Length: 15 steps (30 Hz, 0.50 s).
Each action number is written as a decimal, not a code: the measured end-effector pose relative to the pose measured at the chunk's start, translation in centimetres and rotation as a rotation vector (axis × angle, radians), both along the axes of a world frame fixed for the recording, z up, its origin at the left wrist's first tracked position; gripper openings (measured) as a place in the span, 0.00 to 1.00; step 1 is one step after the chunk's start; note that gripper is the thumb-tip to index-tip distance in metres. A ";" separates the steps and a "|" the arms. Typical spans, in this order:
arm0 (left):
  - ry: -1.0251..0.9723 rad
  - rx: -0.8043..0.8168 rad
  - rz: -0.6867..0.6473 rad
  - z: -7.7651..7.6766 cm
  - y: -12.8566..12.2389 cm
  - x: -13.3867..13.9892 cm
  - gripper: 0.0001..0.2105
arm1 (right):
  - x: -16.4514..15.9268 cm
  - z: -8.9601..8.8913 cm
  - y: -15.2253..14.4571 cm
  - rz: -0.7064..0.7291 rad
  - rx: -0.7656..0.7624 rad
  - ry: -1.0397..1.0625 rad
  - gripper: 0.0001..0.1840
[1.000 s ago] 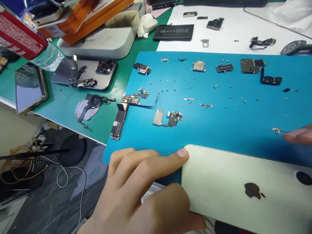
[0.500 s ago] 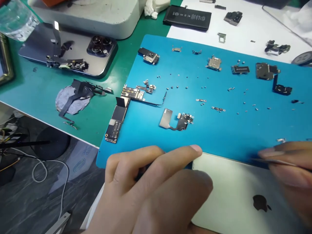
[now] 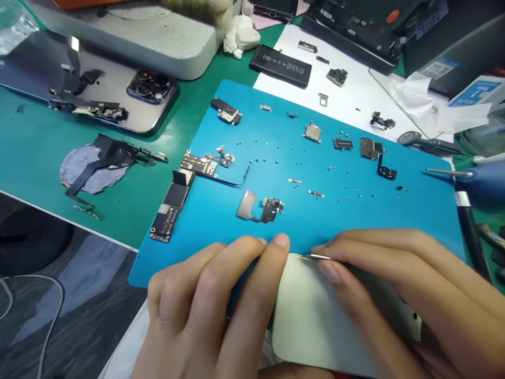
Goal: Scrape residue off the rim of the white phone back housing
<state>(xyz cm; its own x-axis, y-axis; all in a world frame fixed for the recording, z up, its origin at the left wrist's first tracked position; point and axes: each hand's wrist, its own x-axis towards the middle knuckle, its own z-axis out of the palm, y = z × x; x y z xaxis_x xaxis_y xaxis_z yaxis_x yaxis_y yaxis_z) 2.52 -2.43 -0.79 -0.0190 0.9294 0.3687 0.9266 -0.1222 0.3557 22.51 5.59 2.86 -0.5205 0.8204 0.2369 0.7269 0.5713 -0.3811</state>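
We see the green bench [image 3: 31,137] as the largest thing, and on it the blue mat [image 3: 205,226]. Next come the hands: the left hand [image 3: 209,305] is half curled with its forefinger stretched, and the right hand [image 3: 386,284] has its thumb and forefinger pinched together. Between and partly beneath them lies the pale smartphone housing [image 3: 311,310], at the near edge of the mat; its long axis runs from left to right, and its right part is hidden under the right hand. The left forefinger reaches its far left corner, but we cannot tell whether the thumb grips it. Smallest is the thin metal strip [image 3: 321,257], which the right hand holds just at the far long edge, near that same corner, so the right fingertips are nearer to this edge.
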 end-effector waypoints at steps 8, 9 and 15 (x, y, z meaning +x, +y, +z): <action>-0.001 -0.016 -0.101 -0.1 0.3 -0.9 0.25 | 0.0 0.0 0.1 0.037 0.002 -0.034 0.08; -0.003 -0.023 -0.106 -0.1 0.3 -0.9 0.25 | 0.0 -0.1 0.1 0.039 0.006 -0.042 0.08; 0.033 -0.052 -0.170 0.2 0.5 -1.4 0.28 | 0.9 -0.1 -0.2 0.139 0.039 -0.117 0.14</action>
<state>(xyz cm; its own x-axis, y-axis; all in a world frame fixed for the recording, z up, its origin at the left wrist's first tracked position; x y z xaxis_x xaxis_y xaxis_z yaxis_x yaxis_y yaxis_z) 1.16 -1.92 -0.56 0.1509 0.9361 0.3178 0.9055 -0.2599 0.3354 23.43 5.38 2.80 -0.6541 0.7300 0.1983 0.6781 0.6820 -0.2740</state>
